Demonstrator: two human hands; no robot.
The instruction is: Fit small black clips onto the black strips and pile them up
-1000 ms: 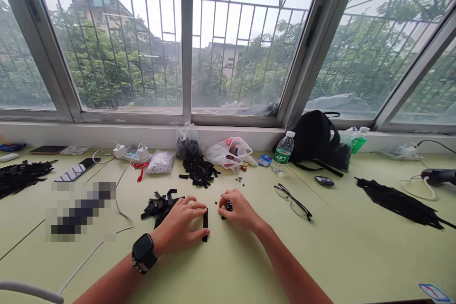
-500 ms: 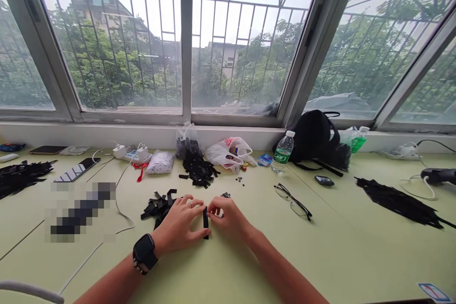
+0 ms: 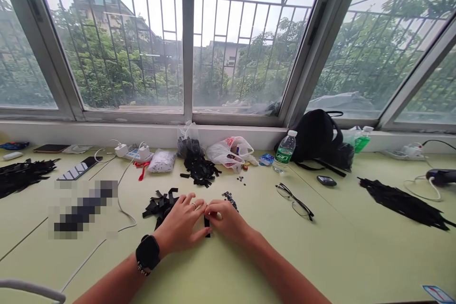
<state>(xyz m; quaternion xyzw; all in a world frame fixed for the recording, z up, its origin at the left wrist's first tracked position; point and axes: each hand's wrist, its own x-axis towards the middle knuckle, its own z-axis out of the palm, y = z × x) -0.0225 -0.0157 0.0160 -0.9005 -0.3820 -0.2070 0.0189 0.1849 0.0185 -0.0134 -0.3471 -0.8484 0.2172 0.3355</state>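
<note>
A short black strip (image 3: 207, 226) lies upright on the green table (image 3: 231, 270), between my two hands. My left hand (image 3: 180, 225), with a ring and a black watch on its wrist, rests with fingers bent along the strip's left side and presses it down. My right hand (image 3: 226, 221) is pinched at the strip's top end; what its fingertips hold is too small to make out. A heap of black strips (image 3: 158, 205) lies just left of my left hand. Small dark beads (image 3: 230, 197) lie behind my right hand.
Glasses (image 3: 294, 203) lie to the right. A water bottle (image 3: 284, 152), black bag (image 3: 315, 137), plastic bags (image 3: 228, 152) and more black strips (image 3: 199, 168) line the window side. White cable (image 3: 121, 204) runs on the left. Long black strips (image 3: 402, 202) lie at far right.
My right hand left the bead heap and moved left to the strip's top end, meeting my left fingers. The left hand stayed on the strip.
</note>
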